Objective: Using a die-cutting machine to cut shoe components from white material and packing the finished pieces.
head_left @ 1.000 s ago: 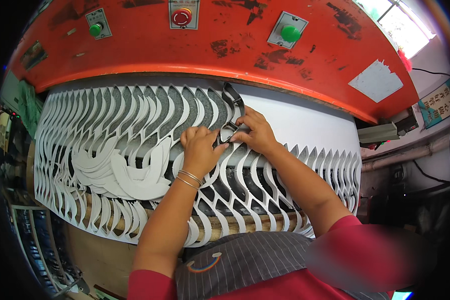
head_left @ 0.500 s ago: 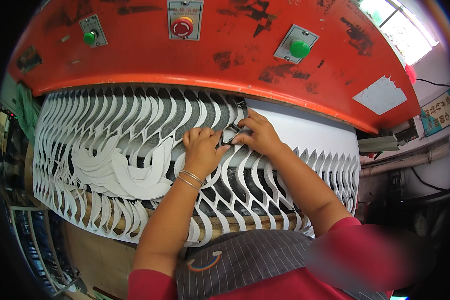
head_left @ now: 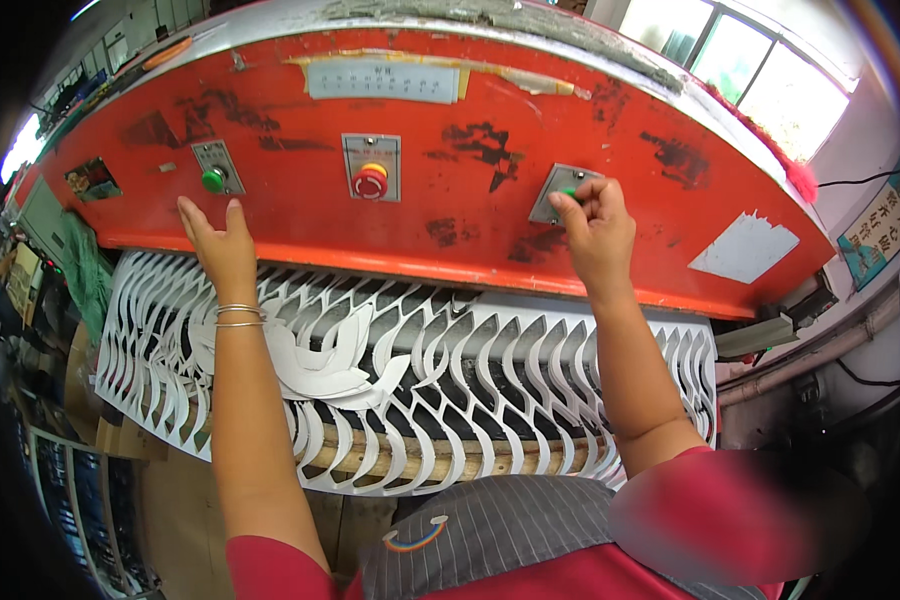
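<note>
My left hand [head_left: 218, 240] is raised in front of the red machine panel [head_left: 290, 215], thumb and fingers spread, just below a green push button [head_left: 213, 180]. It holds nothing. At the panel's right side, the curled fingers and thumb of my right hand [head_left: 602, 232] close about a second green push button [head_left: 569, 192], partly hiding it. Below the panel lies a white sheet [head_left: 525, 306] cut into rows of curved openings. Loose curved white cut-outs [head_left: 320, 378] are heaped on its left half, partly behind my left forearm. A small dark metal piece [head_left: 462, 300] shows at the panel's lower edge.
Between the green buttons sits a red stop button [head_left: 370, 181] with a yellow collar. A paper label [head_left: 385, 80] is stuck above it. Green netting [head_left: 82, 265] hangs at the left, over shelving [head_left: 75, 490]. A pipe [head_left: 800, 350] runs along the right wall.
Both hands have left the dark metal cutting die on the sheet and risen to the panel, the left spreading near one green button, the right reaching the other. The view has tilted up.
</note>
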Available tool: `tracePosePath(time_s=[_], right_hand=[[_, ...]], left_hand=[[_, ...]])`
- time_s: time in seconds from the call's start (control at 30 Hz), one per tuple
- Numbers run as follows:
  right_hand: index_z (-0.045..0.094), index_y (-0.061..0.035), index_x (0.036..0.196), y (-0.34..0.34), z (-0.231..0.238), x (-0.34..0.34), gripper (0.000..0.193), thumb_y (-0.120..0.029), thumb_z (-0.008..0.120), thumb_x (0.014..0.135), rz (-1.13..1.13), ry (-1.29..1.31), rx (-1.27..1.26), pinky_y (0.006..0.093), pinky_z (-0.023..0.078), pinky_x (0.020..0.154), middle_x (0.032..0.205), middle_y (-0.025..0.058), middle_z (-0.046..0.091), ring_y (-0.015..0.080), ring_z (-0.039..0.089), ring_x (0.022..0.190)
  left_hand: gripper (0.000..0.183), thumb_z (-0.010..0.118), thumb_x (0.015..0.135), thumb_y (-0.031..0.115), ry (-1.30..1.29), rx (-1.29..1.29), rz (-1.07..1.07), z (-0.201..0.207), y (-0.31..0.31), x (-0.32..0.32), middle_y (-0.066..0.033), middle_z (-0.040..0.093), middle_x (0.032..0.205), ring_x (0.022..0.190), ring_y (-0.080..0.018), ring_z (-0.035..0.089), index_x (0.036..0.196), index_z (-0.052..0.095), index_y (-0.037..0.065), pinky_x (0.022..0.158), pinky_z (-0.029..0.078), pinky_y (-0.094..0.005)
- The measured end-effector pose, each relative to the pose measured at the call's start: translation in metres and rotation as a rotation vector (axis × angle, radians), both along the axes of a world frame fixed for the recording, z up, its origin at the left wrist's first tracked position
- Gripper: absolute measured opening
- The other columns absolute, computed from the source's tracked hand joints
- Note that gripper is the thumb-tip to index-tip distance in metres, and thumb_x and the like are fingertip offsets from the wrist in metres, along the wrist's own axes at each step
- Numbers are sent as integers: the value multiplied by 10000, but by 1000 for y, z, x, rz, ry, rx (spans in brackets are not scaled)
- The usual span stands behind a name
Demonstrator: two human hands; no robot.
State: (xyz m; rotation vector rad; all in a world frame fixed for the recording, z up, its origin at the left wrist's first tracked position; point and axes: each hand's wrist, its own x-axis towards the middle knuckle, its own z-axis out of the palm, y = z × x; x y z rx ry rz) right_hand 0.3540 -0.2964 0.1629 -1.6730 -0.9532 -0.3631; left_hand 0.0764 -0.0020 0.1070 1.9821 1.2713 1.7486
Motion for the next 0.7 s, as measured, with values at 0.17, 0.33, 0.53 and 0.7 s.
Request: tracePosePath(time_s=[0.17,0.33,0.53,0.7], right_hand=[[497,-35,836,-22,16,-19,250,-158,713,813,41,65,-48,224,385,479,543,8,473,63,425,507],[481,-35,1072,-49,9,-31,424,-190,746,779,304,190,48,238,442,556,687,50,579,91,526,593],[409,16,1312,-127,-31,-113,903,-479,776,652,755,-157,-1072,421,463,846,1102,208,576,344,577,950],[409,2,1300,-181,-78,-176,931,-364,830,554,669,-391,-1199,395,426,927,1105,175,550,350,465,1106]], left_hand=[[596,522,871,94,150,-122,-322,33,-2,-57,-206,333,1445,1344,-293,329,1409,291,-20,1088,268,-346],[549,641,826,149,249,-193,-578,16,-110,-50,-193,508,1291,1219,-306,473,1314,447,-11,1029,348,-380],[347,687,782,306,603,-433,-948,-39,-265,-70,-146,622,943,909,-305,575,985,657,26,821,458,-400],[315,678,754,296,715,-85,-804,-59,-304,-75,-123,627,819,836,-300,559,915,679,25,754,460,-391]])
